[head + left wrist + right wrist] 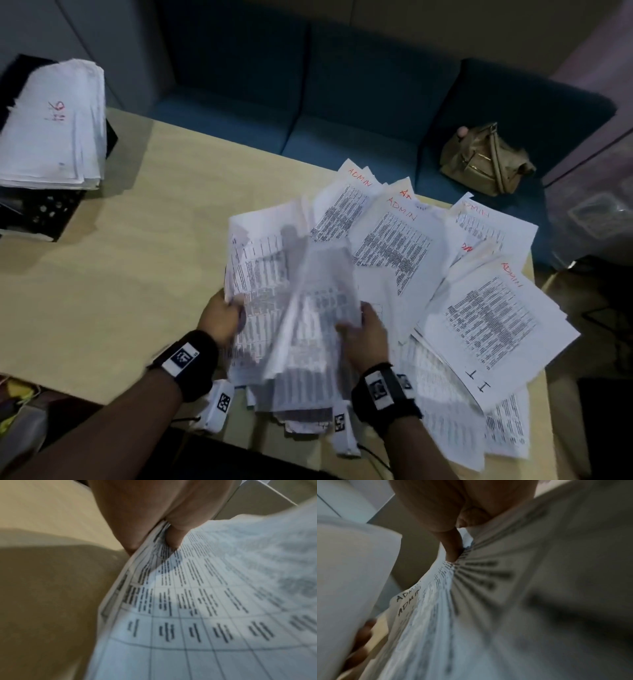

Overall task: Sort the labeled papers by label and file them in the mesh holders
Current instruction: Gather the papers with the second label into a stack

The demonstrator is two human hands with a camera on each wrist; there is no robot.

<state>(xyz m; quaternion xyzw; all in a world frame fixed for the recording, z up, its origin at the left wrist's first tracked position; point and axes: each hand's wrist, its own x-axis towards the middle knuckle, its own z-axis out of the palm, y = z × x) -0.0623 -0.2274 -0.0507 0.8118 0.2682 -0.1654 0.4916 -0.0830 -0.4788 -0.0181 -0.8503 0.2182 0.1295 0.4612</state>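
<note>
Writing on loose papers: "ADMIN" in red at the top corners of several sheets in the spread of loose papers [428,260] on the right half of the table [120,274]; "IT" in black on the near edge of the front sheet [493,329]; the printed tables are too blurred to read.
Writing seen from the right wrist: "ADMIN" handwritten on 2 sheet corners [407,601], one behind the other; the colour reads dark there.
Held bundle: a thick sheaf of printed sheets [291,301] lifted between both hands at the near middle of the table, fanned and blurred; its lower end hangs over the table's near edge; its labels cannot be read.
Left hand: the left hand [222,317] grips the sheaf's left edge; in the left wrist view the thumb [175,534] lies on the printed face and the fingers curl behind.
Right hand: the right hand [364,332] pinches the sheaf's right side; its thumb [452,545] presses into the fanned sheets.
Mesh holder: a black mesh holder [44,212] at the far left of the table, well apart from both hands; a stack of filed papers [54,126] leans in it, with a red mark that cannot be read.
Beyond the table: a blue sofa [342,102]; a tan handbag [486,159] on its seat.
</note>
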